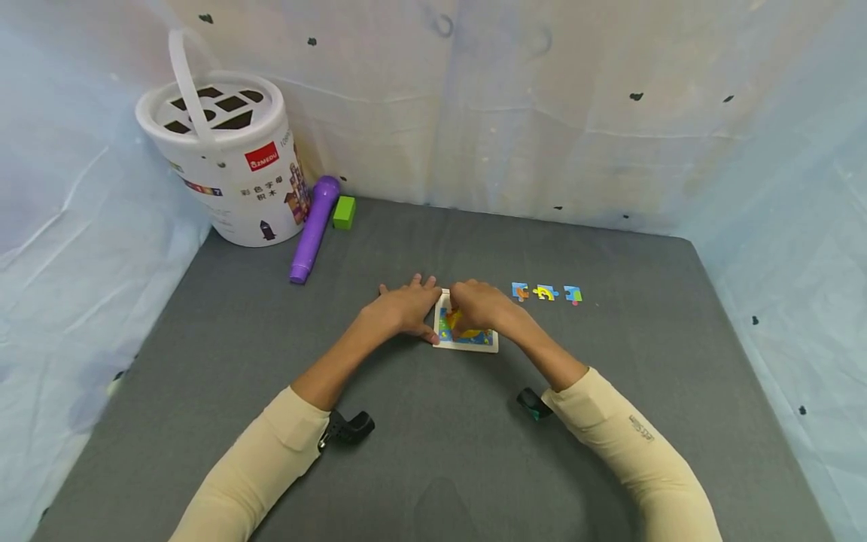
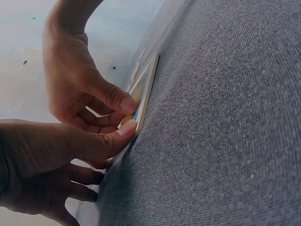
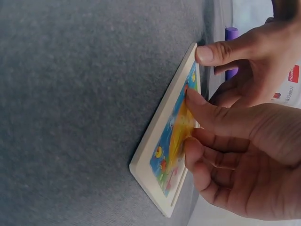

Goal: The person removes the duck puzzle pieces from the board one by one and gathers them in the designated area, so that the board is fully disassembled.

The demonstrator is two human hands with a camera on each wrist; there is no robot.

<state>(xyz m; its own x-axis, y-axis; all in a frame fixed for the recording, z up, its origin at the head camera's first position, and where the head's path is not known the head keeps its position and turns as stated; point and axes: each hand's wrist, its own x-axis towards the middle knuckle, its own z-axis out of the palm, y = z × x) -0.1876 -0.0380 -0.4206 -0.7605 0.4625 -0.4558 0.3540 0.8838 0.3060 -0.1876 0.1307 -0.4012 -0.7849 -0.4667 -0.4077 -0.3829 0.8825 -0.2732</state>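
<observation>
board [image 1: 467, 348] with a pale rim lies flat on the grey table [image 1: 406, 467], between the hands. its near edge runs left to right, the right end slightly nearer the person; its left edge points away, leaning a little right. the right hand [image 1: 477, 305] covers the far right corner, so i cannot tell its long axis. within the rim, the yellow figure [image 3: 176, 136] stretches roughly along the near edge.

the left hand [image 1: 406, 307] is unclenched, fingers spread, thumb resting on the near left corner. the right hand bends over the board, thumb and curled fingers touching the picture; whether they pinch a piece, i cannot tell.

beyond the board to the right, the left piece [image 1: 519, 290], middle piece [image 1: 544, 290] and right piece [image 1: 573, 293] form a row, apart from one another. the middle one lies longest sideways; the outer two point rounded tabs towards the person.
</observation>
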